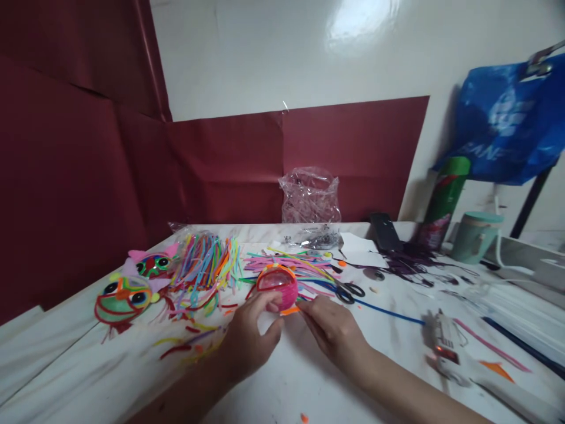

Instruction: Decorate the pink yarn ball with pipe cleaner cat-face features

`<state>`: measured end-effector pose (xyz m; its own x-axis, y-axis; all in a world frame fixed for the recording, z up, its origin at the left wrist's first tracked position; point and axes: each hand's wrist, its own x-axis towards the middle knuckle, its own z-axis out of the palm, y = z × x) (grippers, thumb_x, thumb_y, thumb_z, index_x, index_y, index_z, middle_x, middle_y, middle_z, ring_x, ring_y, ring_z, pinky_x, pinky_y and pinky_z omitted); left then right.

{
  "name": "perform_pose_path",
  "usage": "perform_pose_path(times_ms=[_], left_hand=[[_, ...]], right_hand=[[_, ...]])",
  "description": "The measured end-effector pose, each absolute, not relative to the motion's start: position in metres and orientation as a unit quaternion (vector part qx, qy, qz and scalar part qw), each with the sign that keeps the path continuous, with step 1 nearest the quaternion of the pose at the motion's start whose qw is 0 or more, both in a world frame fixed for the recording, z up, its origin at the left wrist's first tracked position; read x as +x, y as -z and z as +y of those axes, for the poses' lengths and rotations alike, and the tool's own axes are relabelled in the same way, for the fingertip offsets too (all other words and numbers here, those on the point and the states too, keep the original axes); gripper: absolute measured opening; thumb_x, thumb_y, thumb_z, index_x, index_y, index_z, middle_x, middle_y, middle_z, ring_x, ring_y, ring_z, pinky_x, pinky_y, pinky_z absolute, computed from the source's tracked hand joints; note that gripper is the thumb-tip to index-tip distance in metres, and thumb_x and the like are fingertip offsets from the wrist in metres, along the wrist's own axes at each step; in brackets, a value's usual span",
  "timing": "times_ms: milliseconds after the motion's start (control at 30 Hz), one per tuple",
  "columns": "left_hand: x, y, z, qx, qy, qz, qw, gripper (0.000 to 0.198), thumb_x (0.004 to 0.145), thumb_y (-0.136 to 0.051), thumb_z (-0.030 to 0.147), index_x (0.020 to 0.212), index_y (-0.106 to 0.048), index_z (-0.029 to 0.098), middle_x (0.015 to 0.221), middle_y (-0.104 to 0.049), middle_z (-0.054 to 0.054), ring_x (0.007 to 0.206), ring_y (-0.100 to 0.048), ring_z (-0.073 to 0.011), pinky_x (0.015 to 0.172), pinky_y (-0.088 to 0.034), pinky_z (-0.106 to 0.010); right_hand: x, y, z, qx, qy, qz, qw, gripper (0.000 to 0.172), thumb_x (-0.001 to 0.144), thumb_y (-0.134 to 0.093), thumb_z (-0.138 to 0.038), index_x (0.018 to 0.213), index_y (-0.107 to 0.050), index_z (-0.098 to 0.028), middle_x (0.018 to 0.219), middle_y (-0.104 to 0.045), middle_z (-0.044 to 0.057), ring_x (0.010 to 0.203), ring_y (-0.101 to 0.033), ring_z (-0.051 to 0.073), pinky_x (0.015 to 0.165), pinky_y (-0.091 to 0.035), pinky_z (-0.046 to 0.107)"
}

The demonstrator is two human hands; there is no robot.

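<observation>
- we look down at a white table, where a small pink ball sits near the centre, between our two hands. an orange band crosses its top, and a red rim frames a glossy, see-through-looking front.
- our left hand is loosely open, its fingertips resting on the ball's lower left side, its thumb standing apart from it.
- our right hand is closed in a pinch at the ball's lower right, where a short orange strip ends. we cannot tell whether that strip is between the fingertips.
- to work well here, we would judge it best to steady the ball with light pressure, so its curve neither rolls nor dents.
- the right pinch probably does best close to the strip's end, guiding it flat along the curve.
- black-handled scissors lie just beyond our right hand, in easy reach for trimming.
- a glue gun lies well to the right, showing a red light; we would treat it as hot.
- at left, two decorated faces and a bundle of coloured strips lie apart from our fingers.
</observation>
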<state>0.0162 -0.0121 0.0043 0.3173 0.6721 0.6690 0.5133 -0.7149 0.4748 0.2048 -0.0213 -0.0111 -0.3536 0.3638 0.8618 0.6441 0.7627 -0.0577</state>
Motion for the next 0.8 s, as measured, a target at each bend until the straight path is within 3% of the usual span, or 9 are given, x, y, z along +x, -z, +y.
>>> perform_pose_path(times_ms=[100, 200, 333, 567, 800], left_hand=[[0.020, 0.000, -0.009, 0.797, -0.431, 0.385, 0.174, 0.012, 0.077, -0.056, 0.025, 0.082, -0.065, 0.019, 0.077, -0.069, -0.004, 0.073, -0.062, -0.0170, 0.071, -0.047, -0.027], [0.023, 0.005, -0.008, 0.741, -0.407, 0.406, 0.348, 0.028, 0.081, -0.049, 0.035, 0.065, -0.063, 0.017, 0.060, -0.063, -0.003, 0.059, -0.055, -0.0144, 0.059, -0.042, -0.025], [0.025, 0.011, -0.006, 0.645, -0.409, 0.406, 0.502, 0.019, 0.066, -0.058, 0.033, 0.060, -0.059, 0.015, 0.052, -0.056, 0.001, 0.050, -0.047, -0.0106, 0.053, -0.036, -0.023], [0.021, 0.019, -0.009, 0.610, -0.465, 0.421, 0.484, 0.010, 0.061, -0.061, 0.023, 0.067, -0.063, 0.015, 0.055, -0.055, 0.003, 0.055, -0.045, -0.0097, 0.055, -0.034, -0.022], [0.021, 0.020, -0.005, 0.586, -0.484, 0.400, 0.512, 0.016, 0.061, -0.064, 0.027, 0.073, -0.060, 0.016, 0.056, -0.058, 0.003, 0.055, -0.051, -0.0112, 0.057, -0.039, -0.023]], right_hand=[[0.210, 0.014, -0.018, -0.295, 0.173, -0.819, 0.462, 0.020, 0.091, -0.044, -0.010, 0.098, -0.062, -0.015, 0.073, -0.064, 0.008, 0.065, -0.054, 0.018, 0.058, -0.044, 0.028], [0.207, 0.017, -0.018, -0.311, 0.192, -0.811, 0.457, 0.021, 0.090, -0.045, -0.011, 0.096, -0.064, -0.017, 0.075, -0.061, 0.007, 0.069, -0.051, 0.019, 0.059, -0.041, 0.030], [0.200, 0.026, -0.020, -0.328, 0.164, -0.805, 0.466, 0.019, 0.089, -0.047, -0.011, 0.084, -0.064, -0.017, 0.068, -0.057, 0.005, 0.064, -0.047, 0.018, 0.058, -0.036, 0.030], [0.192, 0.032, -0.025, -0.412, -0.192, -0.765, 0.456, 0.020, 0.086, -0.049, -0.026, 0.080, -0.065, -0.016, 0.066, -0.057, 0.003, 0.061, -0.051, 0.016, 0.055, -0.038, 0.026], [0.181, 0.029, -0.025, -0.436, -0.529, -0.567, 0.456, 0.043, 0.066, -0.067, -0.058, 0.062, -0.053, -0.018, 0.050, -0.046, -0.006, 0.046, -0.033, 0.008, 0.045, -0.025, 0.021]])
